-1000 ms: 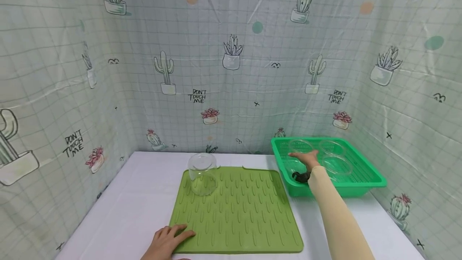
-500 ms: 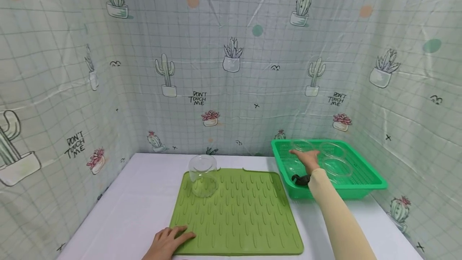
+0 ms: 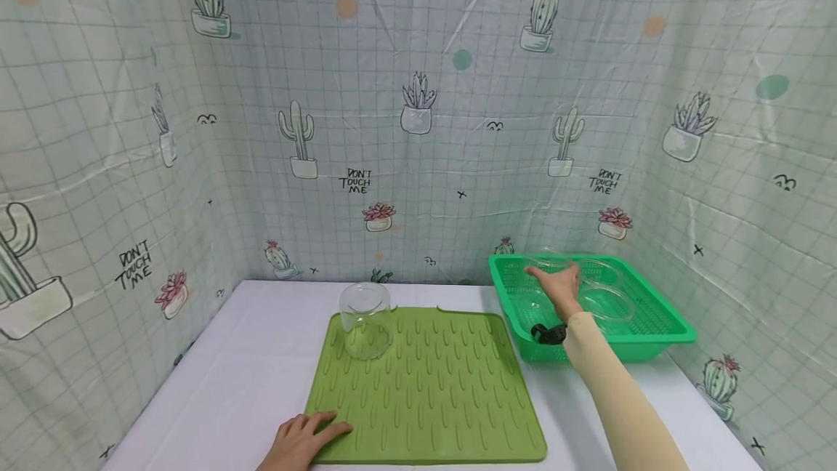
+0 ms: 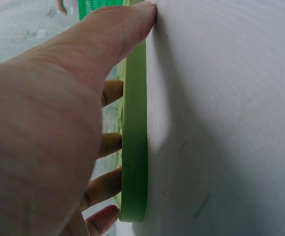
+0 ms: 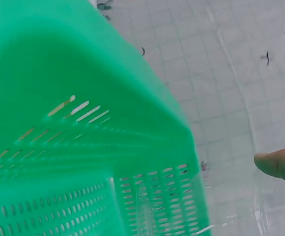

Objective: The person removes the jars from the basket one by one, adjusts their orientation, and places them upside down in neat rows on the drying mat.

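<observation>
By the basket's (image 3: 628, 352) far-left corner, the right hand (image 3: 560, 289) gripped a clear jar (image 3: 548, 260); its wide-spread fingers could have slipped. The left hand (image 3: 301, 440) lay relaxed on the mat's (image 3: 431, 384) near-left corner.

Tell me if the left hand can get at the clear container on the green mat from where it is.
Probably yes, reaching forward: the left hand rests at the near left corner of the green mat, the clear container stands towards the far left corner, and nothing visible stands between them.
</observation>
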